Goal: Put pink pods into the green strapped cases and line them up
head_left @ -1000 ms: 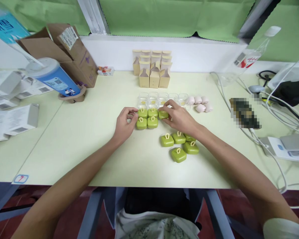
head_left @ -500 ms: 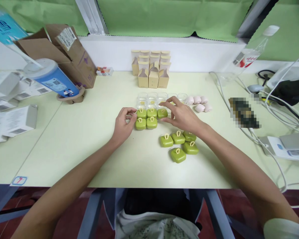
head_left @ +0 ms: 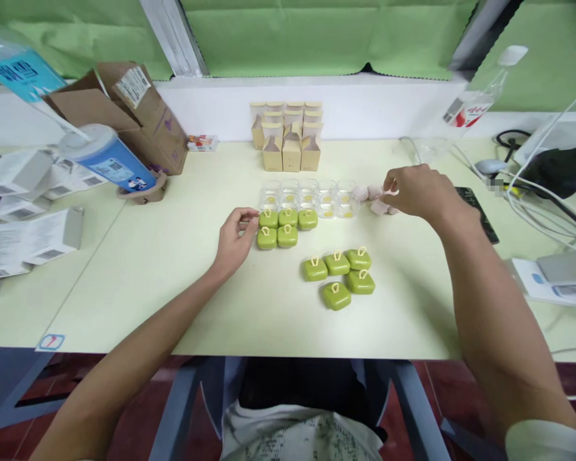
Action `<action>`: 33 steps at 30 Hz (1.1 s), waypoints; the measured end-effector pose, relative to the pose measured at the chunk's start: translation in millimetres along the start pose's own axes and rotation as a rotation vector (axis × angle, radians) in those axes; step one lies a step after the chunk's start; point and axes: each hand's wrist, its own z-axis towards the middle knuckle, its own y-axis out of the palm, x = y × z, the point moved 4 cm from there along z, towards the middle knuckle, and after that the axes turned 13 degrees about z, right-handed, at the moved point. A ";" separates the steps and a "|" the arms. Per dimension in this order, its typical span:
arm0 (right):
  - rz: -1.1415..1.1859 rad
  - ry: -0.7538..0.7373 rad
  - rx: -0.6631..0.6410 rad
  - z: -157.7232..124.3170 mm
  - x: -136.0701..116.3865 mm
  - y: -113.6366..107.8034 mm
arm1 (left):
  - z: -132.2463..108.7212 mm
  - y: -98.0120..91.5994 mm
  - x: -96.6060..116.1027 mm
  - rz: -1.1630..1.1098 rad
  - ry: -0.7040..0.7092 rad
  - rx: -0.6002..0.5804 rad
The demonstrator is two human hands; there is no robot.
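Currently my right hand (head_left: 415, 190), arm stretched forward and to the right, pinches one pale pink rounded piece (head_left: 392, 191) beside the clear plastic trays (head_left: 317, 192). My left hand (head_left: 235, 237), half-curled and gripping nothing, touches the green square cases (head_left: 278, 235) on the worktop (head_left: 173, 269). I judge this a pick-up step; lifting calls for a firm pinch.

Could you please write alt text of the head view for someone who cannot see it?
At a pale table, the person's right hand reaches a cluster of pink pieces, while the left hand touches five grouped green cases; four more lie nearer.
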 end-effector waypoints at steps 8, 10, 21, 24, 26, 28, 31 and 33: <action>-0.008 0.059 -0.048 6.7 5.2 2.9 | -36.7 -12.6 67.8 0.286 0.519 0.126; -0.020 0.046 -0.069 3.3 0.6 10.5 | -52.5 3.7 89.6 0.314 0.727 -0.138; -0.149 0.051 -0.043 -19.0 -35.8 22.8 | -78.9 35.0 102.0 0.694 1.209 -0.403; -0.207 0.075 -0.118 -23.6 -39.4 15.4 | -77.4 30.5 99.2 0.698 1.284 -0.266; -0.239 0.103 -0.157 -25.6 -41.8 15.4 | -75.3 29.0 99.0 0.653 1.297 -0.184; -0.252 0.117 -0.156 -25.7 -44.7 18.9 | -73.3 28.8 100.2 0.585 1.290 -0.112; -0.256 0.097 -0.133 -24.0 -48.2 25.1 | -72.7 28.0 102.8 0.436 1.242 -0.001; -0.255 0.099 -0.144 -24.5 -47.0 23.8 | -73.1 25.6 102.5 0.311 1.146 0.061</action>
